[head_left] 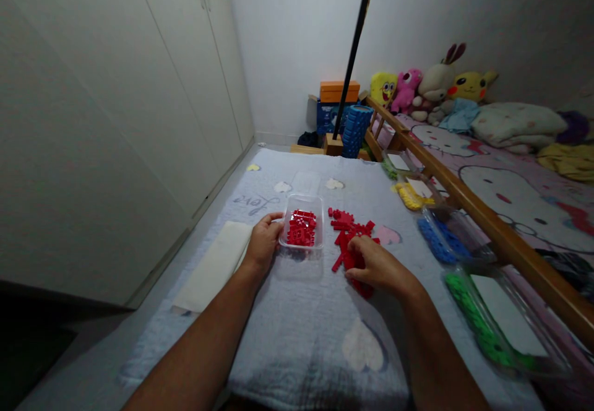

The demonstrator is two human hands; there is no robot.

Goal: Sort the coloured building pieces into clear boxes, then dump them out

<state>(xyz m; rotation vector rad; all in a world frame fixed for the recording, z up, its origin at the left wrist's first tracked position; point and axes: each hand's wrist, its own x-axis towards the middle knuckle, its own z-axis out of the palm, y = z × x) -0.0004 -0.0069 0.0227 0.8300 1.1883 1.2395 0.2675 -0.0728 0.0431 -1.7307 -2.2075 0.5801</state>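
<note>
Two hands: one left hand [263,241], one right hand [378,267]. One clear tub [301,199] of red bricks and one loose red brick pile [347,230]. Four clear trays: green tray [482,327], blue tray [436,241], yellow tray [411,196], far tray [393,164]. Four plush toys: SpongeBob [383,88], pink bear [407,88], rabbit [436,83], Pikachu [471,85]. One orange box [340,91], one blue foam roller [355,129], one black pole [353,52]

Both arms are showing bare from the lower edge of the view up to the wrists: the left arm [199,343] and the right arm [431,343] are looking slim and smooth. The left grip [263,242] and the right grip [377,267] are likewise showing bare, fingers uncovered.
</note>
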